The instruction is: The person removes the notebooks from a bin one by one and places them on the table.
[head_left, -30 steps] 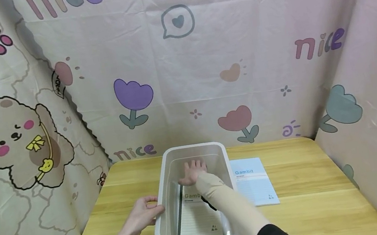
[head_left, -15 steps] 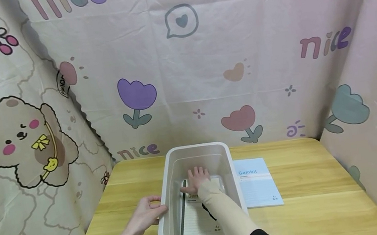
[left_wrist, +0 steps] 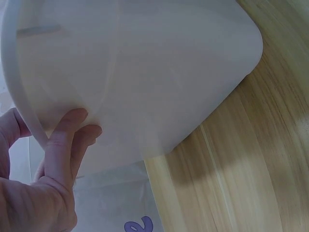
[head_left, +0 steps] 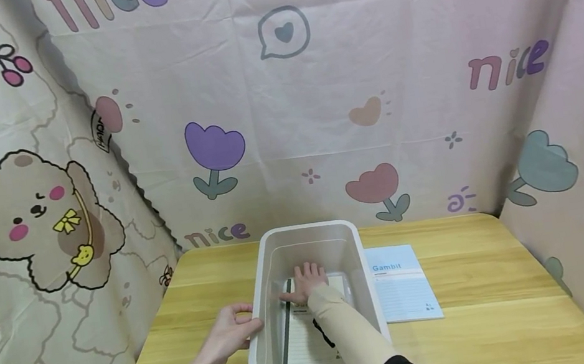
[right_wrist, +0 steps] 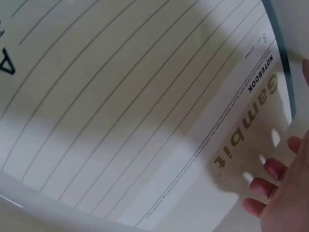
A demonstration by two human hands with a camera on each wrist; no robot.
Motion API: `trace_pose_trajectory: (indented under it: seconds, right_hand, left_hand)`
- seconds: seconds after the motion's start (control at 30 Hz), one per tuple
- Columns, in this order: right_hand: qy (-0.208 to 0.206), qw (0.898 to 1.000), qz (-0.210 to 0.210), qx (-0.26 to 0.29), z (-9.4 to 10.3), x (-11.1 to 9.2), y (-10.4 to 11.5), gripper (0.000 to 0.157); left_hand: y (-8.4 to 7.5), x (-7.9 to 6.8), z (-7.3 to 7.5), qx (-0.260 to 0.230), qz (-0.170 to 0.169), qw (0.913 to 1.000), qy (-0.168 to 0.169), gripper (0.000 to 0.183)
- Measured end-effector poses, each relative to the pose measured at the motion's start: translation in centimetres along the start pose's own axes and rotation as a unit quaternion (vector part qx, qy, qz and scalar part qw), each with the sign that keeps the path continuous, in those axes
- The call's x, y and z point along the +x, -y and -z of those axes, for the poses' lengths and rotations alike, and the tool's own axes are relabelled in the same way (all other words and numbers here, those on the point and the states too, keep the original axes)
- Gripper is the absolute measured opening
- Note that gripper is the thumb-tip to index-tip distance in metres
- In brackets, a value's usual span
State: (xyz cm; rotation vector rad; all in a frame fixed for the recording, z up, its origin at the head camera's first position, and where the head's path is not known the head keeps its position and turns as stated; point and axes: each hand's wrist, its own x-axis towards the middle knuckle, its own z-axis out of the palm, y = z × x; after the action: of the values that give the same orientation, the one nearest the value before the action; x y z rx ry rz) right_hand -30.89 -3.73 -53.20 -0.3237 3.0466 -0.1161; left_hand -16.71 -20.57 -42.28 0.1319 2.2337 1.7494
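Note:
A deep off-white plastic bin (head_left: 307,227) stands at the middle of the table. Its left rim is held by my left hand (head_left: 227,336), thumb over the edge and fingers against the outer wall, as the left wrist view shows. Inside the bin lies a pale lined notebook (head_left: 307,352) marked "Gambit", with a dark strip along its left edge. Over its far end my right hand (head_left: 309,281) is spread, fingers straight, hiding most of the title in the head view. In the right wrist view, the fingertips (right_wrist: 253,207) sit at the notebook's title end.
To the right of the bin, a light blue Gambit notebook (head_left: 406,291) lies flat, close along the bin's wall. A patterned curtain (head_left: 293,112) hangs behind the wooden table (head_left: 488,278) and on both sides. My right forearm crosses the bin's near right part.
My right hand has moved slightly toward me and now covers the title of the notebook in the bin. The left hand keeps its hold on the rim. The head view has shifted slightly.

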Motion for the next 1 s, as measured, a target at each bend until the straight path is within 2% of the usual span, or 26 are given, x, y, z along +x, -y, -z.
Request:
trace_pose_trajectory:
  seconds: [0.2,0.43,0.6,1.0]
  right_hand:
    - [0.002,1.000,0.002,0.002,-0.5,0.2,-0.1,0.091]
    - [0.004,0.999,0.016,-0.033,-1.7,0.4,-0.6,0.104]
    - [-0.005,0.999,0.015,-0.030,-1.8,0.2,-0.8,0.103]
    - [-0.013,0.994,0.023,-0.102,-1.4,0.3,-0.6,0.110]
  left_hand:
    - [0.0,0.0,0.0,-0.004,0.003,1.0000,-0.002,0.050]
    - [0.1,-0.1,0.0,-0.004,-0.001,1.0000,0.000,0.050]
    - [0.4,0.1,0.0,-0.002,0.004,1.0000,-0.001,0.049]
    - [-0.1,0.0,0.0,-0.001,0.002,1.0000,-0.002,0.051]
